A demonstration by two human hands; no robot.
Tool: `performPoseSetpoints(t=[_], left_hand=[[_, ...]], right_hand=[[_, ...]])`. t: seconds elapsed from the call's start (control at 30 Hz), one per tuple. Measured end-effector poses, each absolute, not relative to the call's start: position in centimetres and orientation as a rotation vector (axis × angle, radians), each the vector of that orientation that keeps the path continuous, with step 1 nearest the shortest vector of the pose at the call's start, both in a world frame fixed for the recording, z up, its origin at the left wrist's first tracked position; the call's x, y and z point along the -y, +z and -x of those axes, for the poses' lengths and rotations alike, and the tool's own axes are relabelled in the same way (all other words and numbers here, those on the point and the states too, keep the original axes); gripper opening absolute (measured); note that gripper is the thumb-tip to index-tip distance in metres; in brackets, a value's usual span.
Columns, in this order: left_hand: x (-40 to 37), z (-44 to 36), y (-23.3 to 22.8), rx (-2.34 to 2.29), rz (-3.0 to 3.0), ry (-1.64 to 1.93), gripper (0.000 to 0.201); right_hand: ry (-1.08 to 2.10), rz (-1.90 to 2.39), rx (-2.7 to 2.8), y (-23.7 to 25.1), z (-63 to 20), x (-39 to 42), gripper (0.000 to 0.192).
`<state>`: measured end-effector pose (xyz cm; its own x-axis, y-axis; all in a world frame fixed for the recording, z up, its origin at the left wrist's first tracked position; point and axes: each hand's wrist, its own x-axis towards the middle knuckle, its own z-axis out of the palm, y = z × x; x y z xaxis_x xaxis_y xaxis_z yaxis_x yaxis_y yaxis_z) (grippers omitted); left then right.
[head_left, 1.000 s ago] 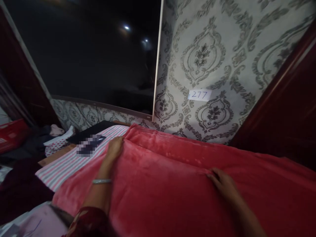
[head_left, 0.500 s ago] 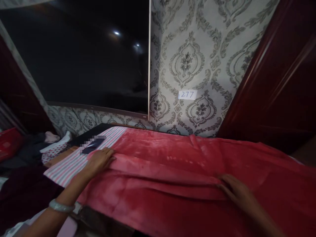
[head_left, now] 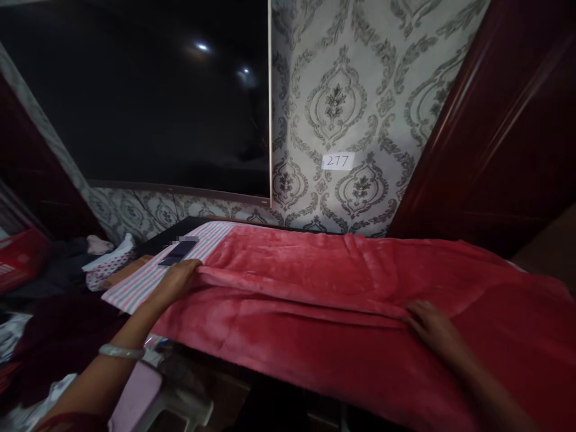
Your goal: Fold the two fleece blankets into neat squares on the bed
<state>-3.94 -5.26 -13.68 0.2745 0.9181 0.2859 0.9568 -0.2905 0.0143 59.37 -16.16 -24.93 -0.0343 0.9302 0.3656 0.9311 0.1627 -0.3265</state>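
Observation:
A red plush blanket lies spread over a long surface, a raised fold running across its middle. At the left end of that fold, my left hand is closed on the fabric. Farther right, my right hand pinches the other end of the fold between thumb and fingers. Under the blanket's left side shows a striped pink, grey and white cloth. On this cloth, just beyond my left hand, rests a dark phone, partly blurred out.
A large dark television hangs on the patterned wall, with a paper label reading 277 beside it. Heaped clothes lie at the left. A pale plastic stool stands below the front edge. Dark red wood panelling rises at right.
The fold between my hands looks narrower and more drawn up. My view has tilted down a little, showing more of the stool and front edge. Both hands keep their hold.

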Motion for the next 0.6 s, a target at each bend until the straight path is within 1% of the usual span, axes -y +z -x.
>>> performPoseSetpoints(t=[0.07,0.13,0.27,0.4,0.5,0.6], left_hand=[[5.1,4.0,-13.1,1.803,2.335,-0.432,0.031],[5.1,3.6,-11.4,1.805,2.241,-0.492,0.034],[5.7,2.6,-5.4,1.796,2.046,-0.378,0.035],[6.7,2.4,0.8,1.75,1.868,-0.279,0.03],[7.5,2.6,4.2,1.741,1.785,-0.375,0.038],[8.3,2.9,6.9,1.734,1.827,-0.593,0.039]], right_hand=[[-0.015,1.771,1.858,-24.5,-59.7,16.1,0.033],[-0.043,1.792,1.722,-23.0,-59.7,16.0,0.029],[-0.141,1.793,1.588,-17.4,-59.0,15.7,0.024],[-0.252,1.842,1.497,-11.3,-58.3,16.6,0.021],[-0.402,1.964,1.378,-7.7,-58.6,17.9,0.028],[-0.64,2.04,1.329,-4.9,-61.0,18.8,0.04]])
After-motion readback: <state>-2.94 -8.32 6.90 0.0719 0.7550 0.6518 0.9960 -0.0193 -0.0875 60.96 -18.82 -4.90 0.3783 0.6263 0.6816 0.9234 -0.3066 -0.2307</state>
